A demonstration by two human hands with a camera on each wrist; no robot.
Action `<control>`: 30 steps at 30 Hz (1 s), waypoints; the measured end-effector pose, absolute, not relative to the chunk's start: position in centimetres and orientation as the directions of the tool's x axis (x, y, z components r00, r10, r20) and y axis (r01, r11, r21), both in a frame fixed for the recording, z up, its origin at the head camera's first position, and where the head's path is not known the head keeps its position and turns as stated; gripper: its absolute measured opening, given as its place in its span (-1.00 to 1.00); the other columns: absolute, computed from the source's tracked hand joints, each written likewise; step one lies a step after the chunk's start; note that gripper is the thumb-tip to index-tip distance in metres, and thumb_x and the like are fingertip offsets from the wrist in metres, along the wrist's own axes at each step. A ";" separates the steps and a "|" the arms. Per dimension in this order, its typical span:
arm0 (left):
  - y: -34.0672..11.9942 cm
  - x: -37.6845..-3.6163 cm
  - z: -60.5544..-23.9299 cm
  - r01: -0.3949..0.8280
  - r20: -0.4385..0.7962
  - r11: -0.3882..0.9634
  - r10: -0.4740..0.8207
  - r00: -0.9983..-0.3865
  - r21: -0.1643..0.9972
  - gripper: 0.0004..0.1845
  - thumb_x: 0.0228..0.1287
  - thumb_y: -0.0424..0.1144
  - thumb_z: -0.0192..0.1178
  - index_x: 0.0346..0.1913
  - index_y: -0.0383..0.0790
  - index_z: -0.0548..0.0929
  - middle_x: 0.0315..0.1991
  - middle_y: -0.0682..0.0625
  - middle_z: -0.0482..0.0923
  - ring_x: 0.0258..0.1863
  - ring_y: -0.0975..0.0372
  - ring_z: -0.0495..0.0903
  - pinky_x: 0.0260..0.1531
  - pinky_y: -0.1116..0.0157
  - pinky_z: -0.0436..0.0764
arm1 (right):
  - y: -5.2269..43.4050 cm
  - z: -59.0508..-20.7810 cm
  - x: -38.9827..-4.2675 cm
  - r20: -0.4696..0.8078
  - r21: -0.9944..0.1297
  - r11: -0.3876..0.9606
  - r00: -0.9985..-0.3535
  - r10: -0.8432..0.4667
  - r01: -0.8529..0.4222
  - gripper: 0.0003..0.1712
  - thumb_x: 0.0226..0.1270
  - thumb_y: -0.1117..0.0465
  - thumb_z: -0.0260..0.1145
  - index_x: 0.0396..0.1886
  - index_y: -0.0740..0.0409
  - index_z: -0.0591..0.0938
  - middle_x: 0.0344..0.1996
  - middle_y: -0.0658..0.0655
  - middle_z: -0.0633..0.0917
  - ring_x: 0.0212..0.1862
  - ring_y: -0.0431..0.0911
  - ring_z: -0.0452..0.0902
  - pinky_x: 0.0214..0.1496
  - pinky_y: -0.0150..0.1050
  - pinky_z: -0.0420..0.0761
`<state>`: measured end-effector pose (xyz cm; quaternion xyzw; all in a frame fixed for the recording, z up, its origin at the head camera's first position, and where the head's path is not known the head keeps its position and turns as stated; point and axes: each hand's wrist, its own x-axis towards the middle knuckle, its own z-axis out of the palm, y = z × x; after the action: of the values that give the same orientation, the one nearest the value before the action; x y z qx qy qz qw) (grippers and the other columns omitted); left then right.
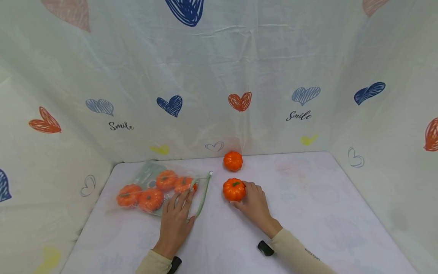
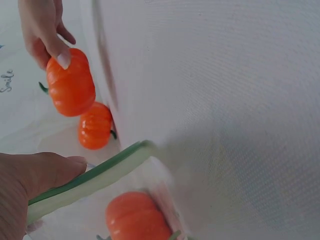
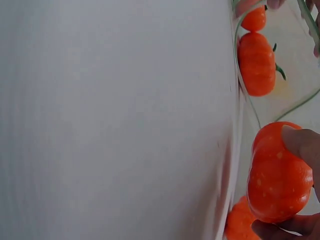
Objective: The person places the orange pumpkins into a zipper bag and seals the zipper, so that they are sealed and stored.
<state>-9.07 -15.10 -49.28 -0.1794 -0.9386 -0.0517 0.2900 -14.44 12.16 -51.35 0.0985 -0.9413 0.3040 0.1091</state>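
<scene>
A clear zip bag (image 1: 147, 177) with a green zip strip (image 2: 90, 180) lies at the table's left and holds several small orange pumpkins (image 1: 150, 199). My left hand (image 1: 181, 203) lies flat on the bag's open end, fingers straight, thumb (image 2: 40, 172) beside the zip strip. One bagged pumpkin (image 2: 137, 217) sits just past that strip. My right hand (image 1: 243, 195) grips a loose orange pumpkin (image 1: 234, 189) on the table, just right of the bag's mouth. Its fingers (image 3: 302, 142) curl round that pumpkin (image 3: 277, 172). A second loose pumpkin (image 1: 233, 161) stands a little behind it, untouched.
The table (image 1: 308, 198) wears a pale cloth and is walled on three sides by a white curtain (image 1: 219, 76) printed with hearts. The bag's mouth faces right, toward the loose pumpkins.
</scene>
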 end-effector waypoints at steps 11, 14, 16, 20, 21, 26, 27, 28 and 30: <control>-15.0 -8.9 -49.0 0.359 0.539 0.933 0.292 -0.790 0.022 0.03 -0.32 -0.21 0.80 0.40 -0.27 0.60 0.30 -0.13 0.58 0.23 -0.10 0.48 0.12 -0.08 0.52 | 7.6 -51.9 -13.0 0.277 -0.540 0.755 -0.926 -0.257 -0.371 -0.10 0.07 -0.04 0.72 0.30 0.33 0.56 0.08 0.24 0.69 0.06 0.13 0.53 0.13 0.06 0.57; -15.0 -8.8 -48.9 0.355 0.526 0.934 0.288 -0.800 0.030 0.04 -0.31 -0.21 0.81 0.40 -0.27 0.60 0.30 -0.14 0.58 0.24 -0.11 0.48 0.15 -0.09 0.52 | 6.6 -51.9 -13.0 0.274 -0.540 0.750 -0.922 -0.274 -0.383 -0.09 0.08 -0.05 0.71 0.31 0.32 0.56 0.10 0.23 0.69 0.06 0.12 0.53 0.14 0.05 0.57; -15.0 -8.8 -48.9 0.354 0.522 0.935 0.287 -0.803 0.030 0.04 -0.31 -0.21 0.81 0.40 -0.27 0.59 0.30 -0.15 0.58 0.25 -0.11 0.47 0.18 -0.09 0.51 | 6.0 -51.9 -13.0 0.267 -0.542 0.747 -0.922 -0.281 -0.385 -0.10 0.09 -0.04 0.71 0.32 0.32 0.55 0.10 0.24 0.69 0.07 0.12 0.53 0.14 0.06 0.57; -15.0 -8.8 -49.0 0.356 0.527 0.934 0.290 -0.799 0.025 0.06 -0.34 -0.20 0.82 0.40 -0.29 0.59 0.29 -0.15 0.58 0.25 -0.12 0.47 0.19 -0.09 0.50 | 4.9 -51.7 -13.2 0.248 -0.552 0.743 -0.925 -0.287 -0.379 -0.11 0.11 -0.04 0.70 0.32 0.32 0.55 0.09 0.24 0.69 0.07 0.12 0.54 0.14 0.04 0.57; -15.0 -8.8 -49.0 0.357 0.530 0.934 0.291 -0.797 0.024 0.06 -0.34 -0.20 0.82 0.40 -0.29 0.60 0.28 -0.15 0.58 0.25 -0.12 0.47 0.19 -0.09 0.50 | 4.7 -51.7 -13.3 0.242 -0.556 0.742 -0.927 -0.287 -0.375 -0.11 0.11 -0.04 0.70 0.33 0.32 0.55 0.09 0.24 0.69 0.07 0.12 0.53 0.15 0.04 0.57; -15.1 -8.8 -49.0 0.359 0.541 0.933 0.292 -0.789 0.020 0.05 -0.37 -0.20 0.82 0.37 -0.30 0.61 0.25 -0.15 0.60 0.24 -0.13 0.49 0.17 -0.09 0.51 | 3.5 -51.8 -13.7 0.224 -0.571 0.735 -0.931 -0.289 -0.366 -0.11 0.13 -0.03 0.69 0.35 0.30 0.54 0.10 0.23 0.67 0.07 0.10 0.51 0.15 0.01 0.55; -15.1 -8.7 -49.0 0.361 0.543 0.932 0.292 -0.787 0.021 0.04 -0.37 -0.20 0.83 0.37 -0.30 0.62 0.25 -0.15 0.60 0.24 -0.13 0.49 0.16 -0.09 0.51 | 3.3 -51.9 -13.8 0.224 -0.569 0.736 -0.931 -0.290 -0.366 -0.11 0.14 -0.03 0.69 0.35 0.30 0.54 0.10 0.23 0.66 0.07 0.10 0.51 0.15 0.01 0.55; -15.1 -8.7 -49.0 0.363 0.546 0.931 0.293 -0.785 0.023 0.04 -0.37 -0.20 0.83 0.36 -0.30 0.62 0.25 -0.15 0.60 0.24 -0.13 0.49 0.16 -0.10 0.51 | 3.2 -51.9 -13.9 0.224 -0.565 0.739 -0.930 -0.290 -0.367 -0.11 0.14 -0.03 0.69 0.35 0.31 0.54 0.10 0.23 0.66 0.08 0.10 0.51 0.16 0.01 0.55; -15.0 -8.7 -49.0 0.369 0.553 0.929 0.295 -0.780 0.025 0.05 -0.38 -0.21 0.83 0.36 -0.31 0.62 0.25 -0.15 0.60 0.24 -0.14 0.50 0.16 -0.10 0.51 | 2.8 -51.9 -14.1 0.228 -0.554 0.746 -0.929 -0.290 -0.369 -0.11 0.15 -0.03 0.68 0.35 0.31 0.53 0.10 0.23 0.66 0.08 0.10 0.51 0.16 0.02 0.56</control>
<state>-8.73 -15.04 -48.98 -0.1764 -0.9410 -0.0662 0.2812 -14.09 2.84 -51.91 0.1769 -0.9322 0.3094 0.0636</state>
